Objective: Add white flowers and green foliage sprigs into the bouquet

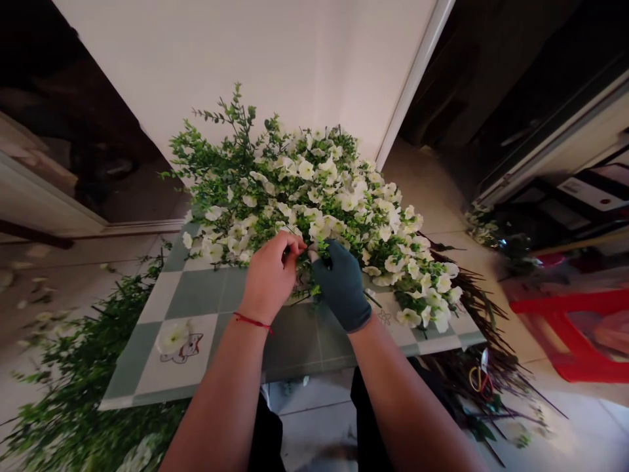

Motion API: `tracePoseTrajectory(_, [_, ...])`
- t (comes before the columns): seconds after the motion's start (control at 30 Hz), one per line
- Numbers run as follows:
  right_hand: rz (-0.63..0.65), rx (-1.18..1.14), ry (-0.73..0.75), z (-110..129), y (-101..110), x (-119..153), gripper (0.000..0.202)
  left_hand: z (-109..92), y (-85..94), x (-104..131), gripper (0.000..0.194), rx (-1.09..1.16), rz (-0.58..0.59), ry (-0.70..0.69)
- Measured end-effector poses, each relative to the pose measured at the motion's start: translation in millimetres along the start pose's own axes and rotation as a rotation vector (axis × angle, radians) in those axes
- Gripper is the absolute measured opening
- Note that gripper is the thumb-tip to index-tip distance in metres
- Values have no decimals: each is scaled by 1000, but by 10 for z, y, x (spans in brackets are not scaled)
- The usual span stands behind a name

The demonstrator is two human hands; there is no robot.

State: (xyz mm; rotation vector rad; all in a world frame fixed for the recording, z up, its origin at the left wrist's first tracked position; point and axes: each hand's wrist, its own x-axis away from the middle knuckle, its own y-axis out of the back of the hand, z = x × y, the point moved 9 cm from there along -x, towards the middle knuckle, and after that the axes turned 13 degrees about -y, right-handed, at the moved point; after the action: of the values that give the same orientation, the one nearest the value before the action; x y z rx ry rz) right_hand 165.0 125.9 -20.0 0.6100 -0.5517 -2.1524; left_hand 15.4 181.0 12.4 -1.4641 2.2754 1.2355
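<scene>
Both hands meet at the near edge of the white flower heap (pixel 324 203) on the checked worktop (pixel 196 295): the bare left hand (pixel 272 275) pinches a sprig shut, and the gloved right hand (pixel 341 283) curls closed on the stems beside it. Tugging too hard could, I judge, snap the thin stem or drag neighbouring blooms off the worktop. No writing is legible; only a small cat picture (pixel 183 349) shows.

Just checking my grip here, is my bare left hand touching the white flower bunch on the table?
Touching. The head view shows the left hand with fingertips pinched into the white flower bunch, beside the gloved right hand.
</scene>
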Motion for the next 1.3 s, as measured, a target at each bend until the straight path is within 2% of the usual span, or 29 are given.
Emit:
tracePoseTrajectory(0.47, [34,86,99,-100,-245,-45,27,226,-101,62,15,-68,-8,48])
tracePoseTrajectory(0.67, [47,117,144,-123,-247,-55,27,167,-139,96,13,-164,7,-41])
tracePoseTrajectory(0.87, [64,128,200,-201,-233,-103,23,119,-192,122,15,-167,-7,-83])
tracePoseTrajectory(1.0, [28,94,211,-209,-205,-93,22,46,-197,148,17,-171,-34,-117])
tracePoseTrajectory(1.17, [-26,44,212,-188,-145,-60,21,60,-221,172,13,-205,-14,-85])
tracePoseTrajectory(1.3, [-51,13,224,-184,-112,-60,20,14,-197,148,12,-268,-9,-124])
